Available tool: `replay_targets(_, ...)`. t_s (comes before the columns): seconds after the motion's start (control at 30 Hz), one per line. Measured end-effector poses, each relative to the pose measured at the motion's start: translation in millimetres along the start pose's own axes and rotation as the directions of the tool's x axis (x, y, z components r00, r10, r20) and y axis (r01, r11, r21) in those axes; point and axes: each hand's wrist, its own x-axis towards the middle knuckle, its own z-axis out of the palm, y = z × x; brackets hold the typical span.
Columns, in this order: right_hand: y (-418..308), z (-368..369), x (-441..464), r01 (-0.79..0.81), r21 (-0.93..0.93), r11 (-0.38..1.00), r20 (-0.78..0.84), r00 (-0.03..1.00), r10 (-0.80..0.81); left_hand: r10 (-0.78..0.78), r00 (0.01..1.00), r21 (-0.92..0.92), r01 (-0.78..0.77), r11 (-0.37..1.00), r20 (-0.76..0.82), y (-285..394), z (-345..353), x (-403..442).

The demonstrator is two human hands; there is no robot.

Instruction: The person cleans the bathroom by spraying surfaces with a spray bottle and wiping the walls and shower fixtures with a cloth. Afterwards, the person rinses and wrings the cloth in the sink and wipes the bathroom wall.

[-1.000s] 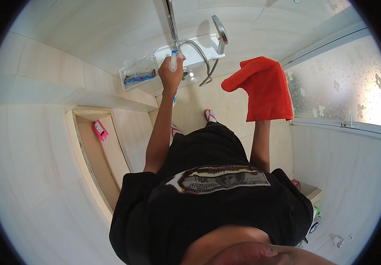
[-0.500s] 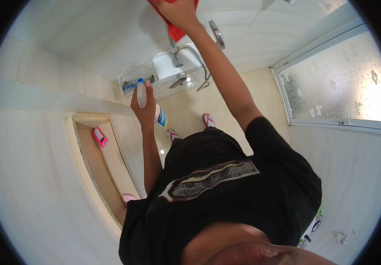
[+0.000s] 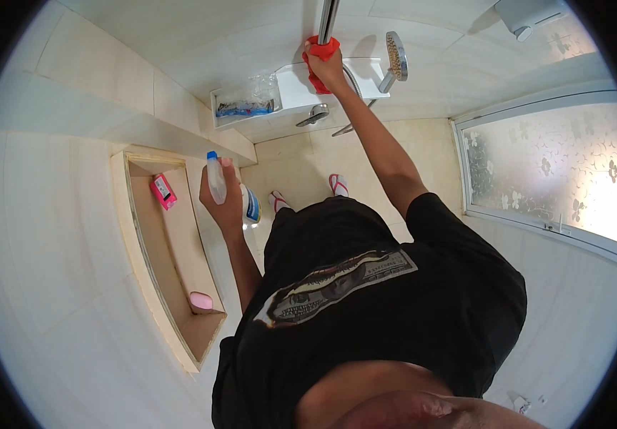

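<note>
The right hand (image 3: 326, 66) is clenched through a red cloth (image 3: 320, 80) round a metal pole (image 3: 328, 20), the cloth bunched between palm and metal, likely so that it presses on the pole from several sides; the left hand (image 3: 219, 196) grasps a spray bottle (image 3: 251, 206) at its neck, the body hanging below and the blue nozzle (image 3: 212, 154) turned away from the shirt, presumably to keep the fingers near the trigger; whether a finger rests on that trigger I cannot tell; of the fixed things, the frosted window (image 3: 544, 157) is among the largest, off to the right; a wall recess (image 3: 171, 247) opens on the left; the white shelf (image 3: 369, 71) spans the wall ahead, beneath the right hand; at its left end sits clear plastic (image 3: 262, 89); at its right end a shower head (image 3: 396, 57) stands tilted, probably so placed to be within reach; in the recess lie a pink pack (image 3: 164, 191) and, well apart, a smaller pale-pink oval thing (image 3: 200, 300), perhaps kept there off the floor.
</note>
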Motion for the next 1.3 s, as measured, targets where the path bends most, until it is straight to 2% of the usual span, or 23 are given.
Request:
replay_targets(0.07,-19.1,1.6,9.7,-0.072,0.067,0.995,0.011,0.997,0.071,-0.018,1.0,-0.02,0.017,1.0,-0.016,4.3,-4.3,0.9)
replay_targets(0.17,-76.2,0.9,29.6,-0.046,0.015,0.999,0.014,0.999,0.046,0.006,0.999,0.005,-0.005,1.0,-0.034,3.9,-10.3,6.7)
replay_targets(0.2,-103.7,1.3,40.9,0.022,-0.015,1.0,-0.009,1.0,-0.022,0.007,0.999,-0.008,-0.008,1.0,-0.041,2.2,-10.3,12.6)
replay_targets(0.27,-122.0,-4.7,77.2,0.376,-0.062,0.925,-0.023,0.926,-0.377,-0.009,0.999,-0.014,0.009,1.0,-0.042,-1.7,-13.7,14.7)
replay_targets(0.37,-135.0,3.3,81.8,0.409,-0.173,0.896,-0.06,0.904,-0.424,0.0,0.998,-0.032,-0.002,0.999,-0.065,9.8,-4.3,22.7)
replay_targets(0.43,-130.9,15.6,76.6,0.409,-0.201,0.89,-0.157,0.883,-0.441,0.014,0.998,-0.035,-0.017,0.999,-0.067,17.0,4.8,30.5)
replay_targets(0.47,-120.7,16.8,65.3,0.394,-0.22,0.892,-0.206,0.875,-0.438,0.01,0.998,-0.028,-0.012,1.0,-0.061,18.1,5.8,26.7)
replay_targets(0.5,-92.3,6.0,62.3,0.371,-0.262,0.891,-0.146,0.897,-0.417,-0.01,0.999,-0.048,0.008,0.999,-0.05,18.8,6.4,20.9)
replay_targets(0.6,-42.8,12.0,17.9,0.287,-0.295,0.911,-0.176,0.921,-0.347,-0.008,1.0,-0.09,0.009,0.996,0.002,21.7,12.0,26.2)
replay_targets(0.7,-5.9,3.2,6.9,0.11,-0.108,0.988,-0.021,0.993,-0.113,-0.004,0.999,-0.072,0.006,0.997,0.032,12.4,12.0,19.6)
replay_targets(0.77,-2.5,-0.2,1.1,0.029,-0.059,0.998,0.022,0.999,-0.028,0.027,0.999,-0.047,-0.026,0.999,0.024,1.3,9.2,20.2)
replay_targets(0.8,-0.3,-1.1,1.5,-0.006,-0.034,0.999,0.043,0.999,0.007,-0.009,0.999,-0.057,0.012,0.998,0.038,2.5,7.9,21.4)
replay_targets(0.83,4.9,-6.5,5.1,-0.026,0.01,1.0,0.141,0.99,0.025,-0.047,0.997,-0.066,0.051,0.997,0.053,4.2,5.6,19.5)
replay_targets(0.93,3.5,-19.4,9.9,-0.276,0.058,0.959,0.32,0.916,0.244,-0.076,0.995,-0.121,0.083,0.989,0.063,-3.0,0.0,13.8)
replay_targets(1.0,23.5,-18.6,18.5,-0.241,-0.077,0.968,0.249,0.935,0.252,-0.019,0.999,-0.145,0.026,0.989,0.049,-4.8,1.0,20.9)
replay_targets(1.07,55.3,-14.1,23.3,-0.303,0.064,0.951,0.198,0.938,0.285,0.027,0.999,-0.122,-0.022,0.992,0.039,-2.7,-0.6,17.4)
replay_targets(1.1,44.1,-10.6,16.8,-0.224,0.09,0.97,0.112,0.971,0.213,0.026,0.999,-0.146,-0.021,0.989,0.036,3.4,1.4,18.4)
replay_targets(1.2,23.4,-16.0,24.1,-0.163,0.066,0.984,0.222,0.964,0.145,0.024,1.0,-0.177,-0.02,0.984,0.017,17.5,-1.1,19.0)
replay_targets(1.27,-13.7,-10.7,37.6,-0.073,0.052,0.996,0.131,0.989,0.065,0.04,0.999,-0.169,-0.038,0.985,0.005,21.5,-1.5,21.1)
replay_targets(1.3,-63.5,-7.7,45.5,-0.025,0.053,0.998,0.078,0.997,0.021,0.047,0.999,-0.157,-0.045,0.987,0.012,24.6,-0.7,23.2)
